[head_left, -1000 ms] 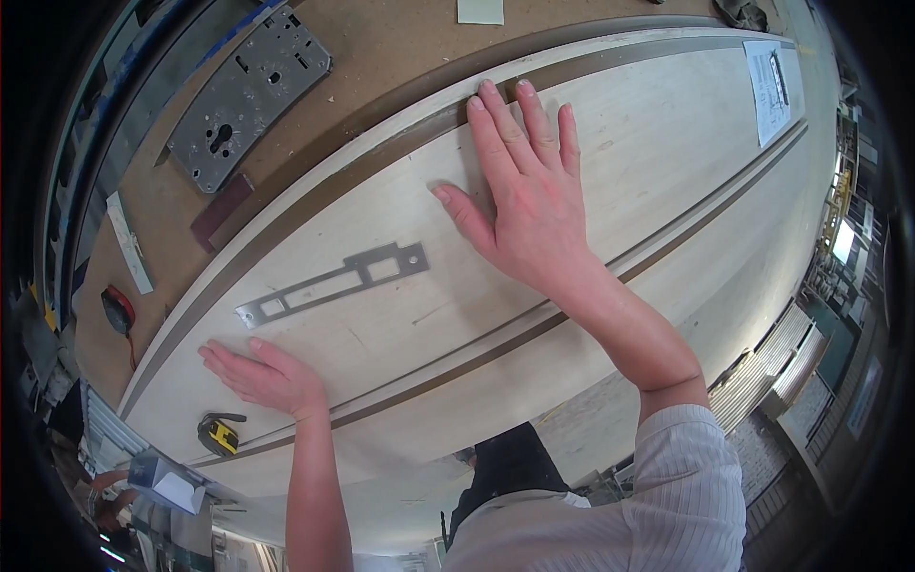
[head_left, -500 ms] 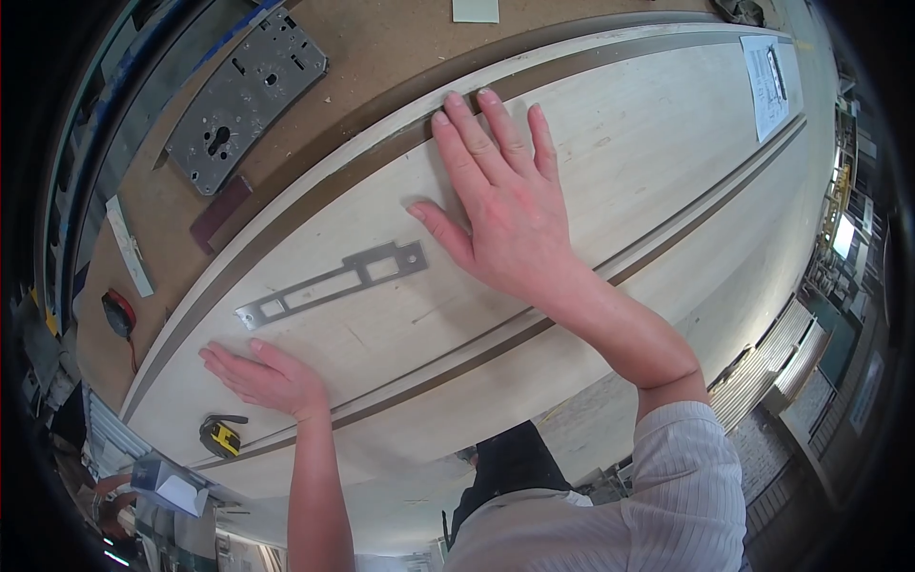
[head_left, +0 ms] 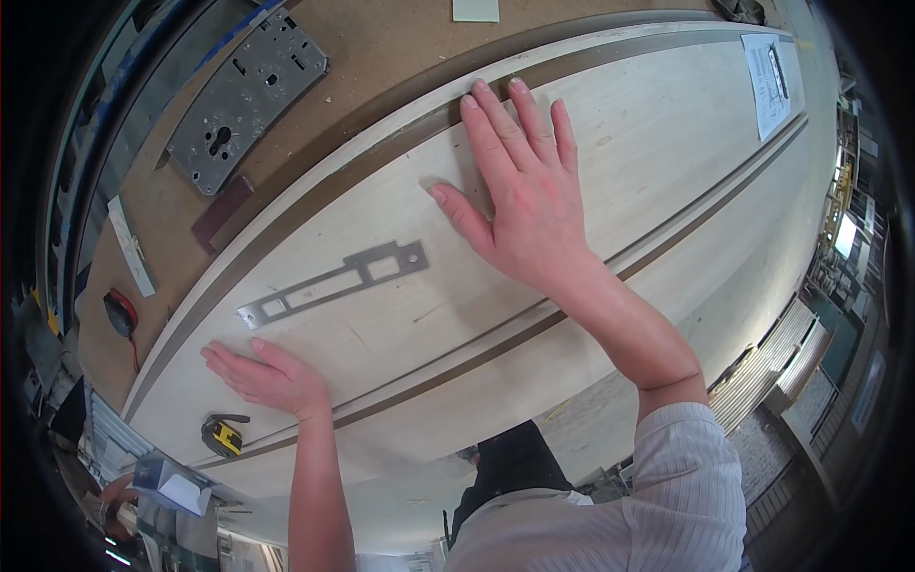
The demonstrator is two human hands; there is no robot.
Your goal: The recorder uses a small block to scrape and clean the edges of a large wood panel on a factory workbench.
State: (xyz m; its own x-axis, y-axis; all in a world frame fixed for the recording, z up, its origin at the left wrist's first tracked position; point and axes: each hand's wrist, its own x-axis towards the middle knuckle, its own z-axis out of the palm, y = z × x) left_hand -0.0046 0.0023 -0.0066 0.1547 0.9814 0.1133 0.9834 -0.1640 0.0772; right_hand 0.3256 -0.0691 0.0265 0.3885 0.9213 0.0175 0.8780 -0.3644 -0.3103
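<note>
A long pale wooden panel (head_left: 658, 143) with brown strips along its edges lies in front of me. My right hand (head_left: 529, 200) rests flat on it, fingers spread, the tips reaching the brown strip at the far edge. My left hand (head_left: 272, 379) lies on the panel's left part, thumb apart from the fingers, holding nothing. Between the two hands sits a flat metal strike plate (head_left: 334, 284) with rectangular cutouts; neither hand touches it. Near my left hand is a yellow and black tape measure (head_left: 222, 436).
Beyond the panel, a brown work surface (head_left: 391, 43) holds a grey metal lock case (head_left: 250, 100), a dark reddish block (head_left: 221, 214), a pale strip (head_left: 132, 246) and a red and black tool (head_left: 121, 313). A printed sheet (head_left: 765, 86) lies at the panel's far right end.
My right hand has slid a little to the right and away from me along the panel. My left hand and the strike plate are practically where they were.
</note>
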